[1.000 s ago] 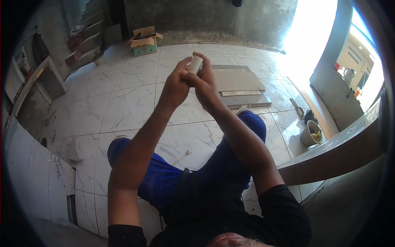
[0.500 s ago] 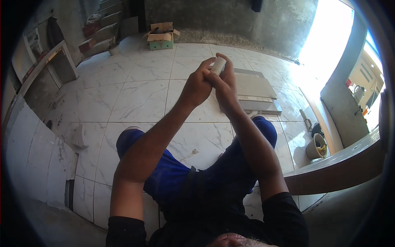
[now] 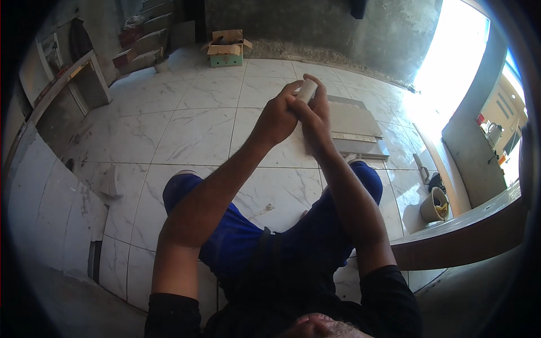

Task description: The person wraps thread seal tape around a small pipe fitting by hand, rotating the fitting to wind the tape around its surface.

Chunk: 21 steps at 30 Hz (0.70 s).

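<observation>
Both hands are raised together in front of me, above the tiled floor, around a short whitish cylinder (image 3: 306,90). My right hand (image 3: 316,115) is wrapped round it, with the index finger curled over its upper end and the thumb laid across the near side. Pressed against it from the left is my left hand (image 3: 278,117), its fingers bent and partly hidden. The two hands touch each other. What exactly the cylinder is, I cannot make out.
Flat grey-beige tiles or boards (image 3: 355,121) lie stacked beyond my right hand. An open cardboard box (image 3: 226,59) stands near the back wall. To the right are a bucket (image 3: 431,207), a trowel-like tool (image 3: 421,167) and a long curved bench edge (image 3: 462,239).
The view has shifted slightly, so the room and hands appear a little farther right. Both hands keep nearly the same grip on the whitish cylinder.
</observation>
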Motion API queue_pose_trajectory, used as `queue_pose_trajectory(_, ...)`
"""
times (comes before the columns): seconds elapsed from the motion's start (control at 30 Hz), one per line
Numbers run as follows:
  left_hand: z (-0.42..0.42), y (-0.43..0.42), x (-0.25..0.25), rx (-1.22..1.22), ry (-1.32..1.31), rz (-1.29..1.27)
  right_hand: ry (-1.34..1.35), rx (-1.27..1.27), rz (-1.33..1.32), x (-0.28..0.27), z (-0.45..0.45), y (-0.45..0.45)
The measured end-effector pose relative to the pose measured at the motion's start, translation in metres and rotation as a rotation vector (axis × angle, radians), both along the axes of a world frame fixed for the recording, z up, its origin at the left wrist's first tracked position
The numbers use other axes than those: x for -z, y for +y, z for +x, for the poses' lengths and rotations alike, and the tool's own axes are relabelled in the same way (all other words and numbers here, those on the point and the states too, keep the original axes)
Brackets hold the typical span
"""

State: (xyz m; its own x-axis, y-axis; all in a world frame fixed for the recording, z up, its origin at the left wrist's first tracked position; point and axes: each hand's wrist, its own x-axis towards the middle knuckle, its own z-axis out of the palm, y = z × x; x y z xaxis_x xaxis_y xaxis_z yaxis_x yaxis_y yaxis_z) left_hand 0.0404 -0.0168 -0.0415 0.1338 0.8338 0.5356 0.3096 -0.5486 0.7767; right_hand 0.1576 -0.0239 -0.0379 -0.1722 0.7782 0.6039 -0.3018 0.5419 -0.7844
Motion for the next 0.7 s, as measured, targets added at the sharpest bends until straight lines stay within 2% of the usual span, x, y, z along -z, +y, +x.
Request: queue_pose_trajectory(0.7,0.0024,-0.0021,0.0000,0.009,-0.021,0.033,0.016,0.003,-0.028,0.0009,-0.0012,0.0010)
